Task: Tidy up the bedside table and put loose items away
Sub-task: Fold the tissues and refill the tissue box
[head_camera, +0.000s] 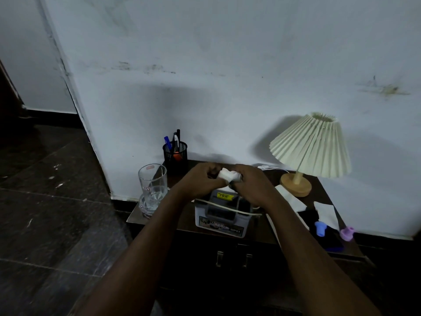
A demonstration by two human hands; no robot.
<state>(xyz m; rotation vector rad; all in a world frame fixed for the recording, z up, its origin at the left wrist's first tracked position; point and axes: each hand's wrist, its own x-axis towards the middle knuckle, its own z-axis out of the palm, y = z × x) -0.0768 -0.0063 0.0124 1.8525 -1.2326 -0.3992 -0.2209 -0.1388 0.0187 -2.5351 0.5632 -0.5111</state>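
Observation:
Above the dark bedside table, my left hand and my right hand both grip a crumpled white tissue between them. Directly beneath the hands sits a grey tissue box with a printed label, and a white cord lies across its top. Two loose white tissues lie on the right part of the table.
A glass mug stands at the table's left corner, a black mesh pen holder with pens behind it. A pleated lamp stands at the back right. A blue cap, a purple cap and a dark flat item lie on the right edge.

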